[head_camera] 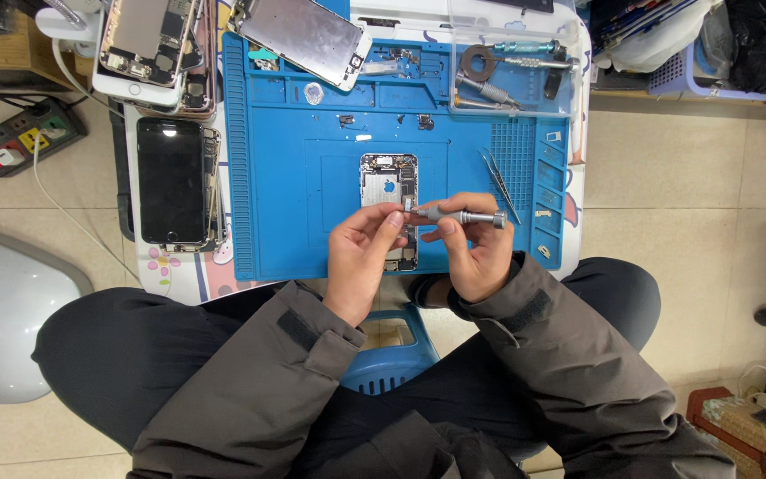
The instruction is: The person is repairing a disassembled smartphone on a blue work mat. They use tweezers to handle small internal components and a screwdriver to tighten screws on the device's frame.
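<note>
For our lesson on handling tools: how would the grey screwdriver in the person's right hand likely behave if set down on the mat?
The screwdriver looks round and metallic, so it would probably roll, though the blue mat may grip it. It seems stiff and fairly heavy for its size.

One head-worn camera looks straight down from close above onto the blue work mat [312, 177] and lap.

Overhead view from my head camera, evenly and brightly lit by soft, diffuse light; shadows are faint, only a thin dark edge beneath my left hand [361, 257] and right hand [476, 248]; mild glare whitens the detached screen panel [303, 35] and a small highlight sits on the black phone [170, 182]; the blue mat [294, 177] is sharp at centre; lines bow slightly toward the frame edges; my dark sleeves lose detail.
</note>
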